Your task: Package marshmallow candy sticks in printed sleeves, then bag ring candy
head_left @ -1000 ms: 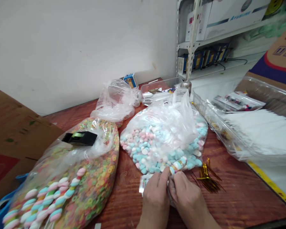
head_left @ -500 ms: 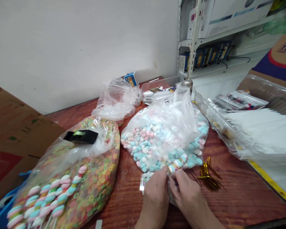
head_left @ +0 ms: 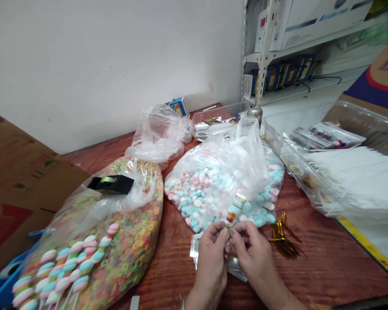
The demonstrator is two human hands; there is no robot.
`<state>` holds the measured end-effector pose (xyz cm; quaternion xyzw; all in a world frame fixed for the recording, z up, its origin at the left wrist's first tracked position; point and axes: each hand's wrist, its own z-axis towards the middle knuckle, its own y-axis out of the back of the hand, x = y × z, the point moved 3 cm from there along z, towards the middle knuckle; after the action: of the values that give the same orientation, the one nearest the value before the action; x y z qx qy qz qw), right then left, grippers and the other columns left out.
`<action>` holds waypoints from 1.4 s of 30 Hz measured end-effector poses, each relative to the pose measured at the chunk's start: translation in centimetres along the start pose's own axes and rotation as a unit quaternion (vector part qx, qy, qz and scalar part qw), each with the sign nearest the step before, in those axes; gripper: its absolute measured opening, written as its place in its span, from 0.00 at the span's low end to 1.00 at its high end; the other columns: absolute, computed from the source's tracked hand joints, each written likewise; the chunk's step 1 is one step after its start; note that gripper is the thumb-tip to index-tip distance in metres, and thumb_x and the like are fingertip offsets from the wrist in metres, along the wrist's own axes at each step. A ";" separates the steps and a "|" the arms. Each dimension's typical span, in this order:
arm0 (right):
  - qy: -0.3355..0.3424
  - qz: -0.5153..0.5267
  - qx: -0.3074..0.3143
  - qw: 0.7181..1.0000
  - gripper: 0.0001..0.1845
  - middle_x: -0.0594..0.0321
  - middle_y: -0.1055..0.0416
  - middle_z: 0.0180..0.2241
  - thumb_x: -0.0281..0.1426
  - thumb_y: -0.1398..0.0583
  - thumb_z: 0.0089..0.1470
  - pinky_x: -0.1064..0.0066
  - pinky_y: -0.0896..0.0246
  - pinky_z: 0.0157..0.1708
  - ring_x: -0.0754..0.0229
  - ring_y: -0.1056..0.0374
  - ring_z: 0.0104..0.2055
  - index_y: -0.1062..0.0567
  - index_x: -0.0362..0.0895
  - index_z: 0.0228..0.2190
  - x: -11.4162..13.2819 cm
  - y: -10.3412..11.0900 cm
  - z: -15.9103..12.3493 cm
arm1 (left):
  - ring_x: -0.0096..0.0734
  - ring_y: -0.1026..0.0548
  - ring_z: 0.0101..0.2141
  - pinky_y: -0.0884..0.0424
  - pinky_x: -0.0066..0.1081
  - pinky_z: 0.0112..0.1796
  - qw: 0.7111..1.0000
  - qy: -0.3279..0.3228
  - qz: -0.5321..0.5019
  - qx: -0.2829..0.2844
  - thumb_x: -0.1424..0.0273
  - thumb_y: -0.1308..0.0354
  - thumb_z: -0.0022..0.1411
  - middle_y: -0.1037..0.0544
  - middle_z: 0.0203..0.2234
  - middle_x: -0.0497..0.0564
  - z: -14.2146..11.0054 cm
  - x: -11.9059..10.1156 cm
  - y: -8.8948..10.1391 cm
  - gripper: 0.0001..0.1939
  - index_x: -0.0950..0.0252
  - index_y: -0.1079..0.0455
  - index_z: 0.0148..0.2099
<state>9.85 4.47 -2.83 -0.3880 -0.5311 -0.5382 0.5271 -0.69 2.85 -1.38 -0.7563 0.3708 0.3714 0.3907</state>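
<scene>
A small wrapped marshmallow stick (head_left: 235, 209) in pink, white, blue and yellow points up and away from between my hands. My left hand (head_left: 211, 258) and my right hand (head_left: 257, 256) pinch its lower end, thumbs and fingertips together. A bit of gold shows at the pinch, like a twist tie; its ends are hidden by the fingers. Clear plastic film (head_left: 237, 269) hangs below my fingers. To the right of my right hand lies a bunch of gold twist ties (head_left: 284, 241). A small printed packet (head_left: 194, 246) lies partly behind my left hand.
Ahead is a clear bag of pastel candies (head_left: 194, 200). On the left, a bag of ring-shaped cereal (head_left: 136, 245) carries several marshmallow twists (head_left: 61, 271) and a black tape dispenser (head_left: 111, 184). A clear plastic bin (head_left: 310, 189) with white sleeves stands right; a cardboard box (head_left: 26, 181) stands left.
The marshmallow stick has swung from lying slanted to the right to pointing more upright. My fingers have shifted around its lower end, and plastic film shows more below them.
</scene>
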 end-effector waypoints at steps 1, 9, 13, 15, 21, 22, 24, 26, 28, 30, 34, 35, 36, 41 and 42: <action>-0.034 0.050 0.003 0.998 0.06 0.66 0.28 0.27 0.36 0.45 0.63 0.72 0.32 0.25 0.60 0.28 0.24 0.35 0.46 0.37 -0.1 -0.1 0.1 | 0.16 0.42 0.18 0.45 0.20 0.21 0.999 0.013 -0.045 0.002 0.66 0.34 0.54 0.33 0.19 0.41 0.0 0.2 -0.1 0.13 0.67 0.31 0.37; 0.001 -0.065 0.041 0.997 0.10 0.66 0.28 0.26 0.35 0.48 0.66 0.75 0.36 0.27 0.61 0.28 0.27 0.32 0.46 0.33 1.0 0.7 0.8 | 0.15 0.44 0.17 0.47 0.18 0.21 0.989 0.050 -0.127 0.050 0.68 0.33 0.54 0.34 0.18 0.40 0.2 0.7 -0.4 0.14 0.67 0.32 0.39; 0.139 -0.256 -0.024 0.956 0.15 0.65 0.31 0.22 0.32 0.52 0.68 0.74 0.42 0.22 0.61 0.31 0.22 0.34 0.46 0.29 1.2 1.0 0.7 | 0.21 0.35 0.20 0.39 0.22 0.23 0.993 -0.061 0.091 0.034 0.66 0.40 0.60 0.29 0.22 0.44 0.2 0.1 0.3 0.09 0.64 0.30 0.42; 0.181 -0.289 -0.036 0.939 0.17 0.64 0.32 0.21 0.32 0.53 0.68 0.70 0.45 0.21 0.59 0.33 0.21 0.34 0.45 0.28 1.1 0.8 0.6 | 0.29 0.27 0.28 0.31 0.27 0.31 0.943 -0.189 0.271 0.025 0.68 0.43 0.63 0.23 0.30 0.50 -0.1 -0.7 0.6 0.09 0.63 0.28 0.45; 0.265 -0.308 -0.036 0.913 0.17 0.63 0.34 0.21 0.30 0.51 0.67 0.68 0.46 0.25 0.58 0.35 0.22 0.30 0.44 0.27 1.2 0.1 0.2 | 0.33 0.25 0.32 0.30 0.30 0.36 0.862 -0.295 0.413 -0.006 0.70 0.52 0.66 0.22 0.31 0.52 -0.7 -1.7 0.6 0.12 0.63 0.27 0.44; 0.272 -0.306 -0.036 0.912 0.16 0.63 0.34 0.21 0.30 0.50 0.67 0.68 0.45 0.26 0.59 0.35 0.22 0.29 0.44 0.28 1.3 0.1 0.2 | 0.33 0.25 0.31 0.30 0.28 0.34 0.883 -0.263 0.388 -0.016 0.69 0.51 0.67 0.22 0.30 0.51 -0.7 -1.6 0.6 0.11 0.64 0.27 0.42; 0.275 -0.303 -0.040 0.912 0.15 0.59 0.30 0.25 0.29 0.50 0.67 0.69 0.41 0.29 0.57 0.32 0.27 0.27 0.42 0.32 1.6 0.3 0.3 | 0.32 0.26 0.31 0.31 0.27 0.34 0.920 -0.208 0.330 -0.027 0.66 0.49 0.66 0.22 0.29 0.50 -0.5 -1.6 0.4 0.11 0.64 0.27 0.40; 0.266 -0.293 -0.047 0.917 0.12 0.54 0.27 0.33 0.28 0.49 0.66 0.68 0.37 0.34 0.55 0.29 0.34 0.26 0.40 0.39 1.9 0.5 0.3 | 0.32 0.26 0.33 0.30 0.27 0.36 0.940 -0.179 0.290 -0.022 0.65 0.47 0.66 0.22 0.31 0.50 -0.5 -1.6 0.2 0.10 0.64 0.27 0.41; 0.247 -0.272 -0.049 0.929 0.11 0.51 0.27 0.38 0.27 0.47 0.65 0.66 0.36 0.39 0.53 0.29 0.40 0.27 0.40 0.44 1.9 0.6 0.3 | 0.31 0.26 0.33 0.31 0.26 0.36 0.949 -0.162 0.271 -0.017 0.65 0.46 0.65 0.21 0.31 0.50 -0.5 -1.5 0.1 0.10 0.64 0.27 0.41; 0.230 -0.249 -0.046 0.940 0.10 0.53 0.27 0.37 0.27 0.47 0.65 0.65 0.36 0.41 0.54 0.30 0.40 0.28 0.41 0.44 2.0 0.6 0.4 | 0.28 0.28 0.27 0.32 0.25 0.30 0.955 -0.144 0.259 -0.012 0.64 0.46 0.65 0.22 0.28 0.49 -0.5 -1.2 0.1 0.11 0.64 0.26 0.41; 0.189 -0.210 -0.056 0.958 0.07 0.59 0.29 0.30 0.28 0.47 0.64 0.66 0.38 0.36 0.56 0.32 0.34 0.29 0.44 0.35 2.2 0.7 0.7 | 0.28 0.28 0.28 0.31 0.25 0.31 0.974 -0.130 0.187 0.010 0.64 0.44 0.64 0.23 0.29 0.48 -0.4 -0.6 -0.1 0.10 0.64 0.26 0.42; 0.170 -0.192 -0.054 0.965 0.08 0.61 0.31 0.28 0.28 0.46 0.63 0.68 0.39 0.33 0.58 0.33 0.32 0.30 0.45 0.32 2.3 0.9 0.8 | 0.30 0.26 0.33 0.30 0.26 0.36 0.978 -0.130 0.163 0.024 0.64 0.43 0.64 0.21 0.32 0.49 -0.4 -0.7 -0.2 0.10 0.63 0.26 0.43; 0.151 -0.171 -0.048 0.972 0.08 0.63 0.33 0.27 0.28 0.46 0.62 0.70 0.40 0.30 0.59 0.35 0.29 0.31 0.45 0.29 2.5 1.1 0.9 | 0.32 0.25 0.38 0.30 0.28 0.42 0.981 -0.126 0.138 0.043 0.65 0.42 0.63 0.21 0.37 0.50 -0.4 -0.9 -0.3 0.11 0.62 0.26 0.46; 0.121 -0.076 0.024 0.989 0.10 0.68 0.38 0.24 0.28 0.45 0.60 0.74 0.42 0.25 0.63 0.39 0.25 0.35 0.47 0.26 4.9 2.6 0.9 | 0.42 0.34 0.58 0.39 0.38 0.57 0.968 -0.093 0.122 0.199 0.71 0.41 0.62 0.29 0.57 0.54 -1.6 -4.0 -0.5 0.18 0.56 0.27 0.55; 0.132 -0.071 0.039 0.988 0.10 0.67 0.37 0.25 0.28 0.45 0.61 0.73 0.42 0.25 0.63 0.38 0.26 0.35 0.47 0.27 5.5 3.0 0.8 | 0.43 0.37 0.60 0.42 0.39 0.59 0.959 -0.112 0.141 0.217 0.72 0.41 0.62 0.33 0.60 0.52 -2.0 -5.0 -0.3 0.15 0.55 0.24 0.51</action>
<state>11.88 4.77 3.12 -0.2535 -0.5036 -0.5995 0.5681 -2.14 2.57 3.78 -0.5468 0.4991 0.4154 0.5285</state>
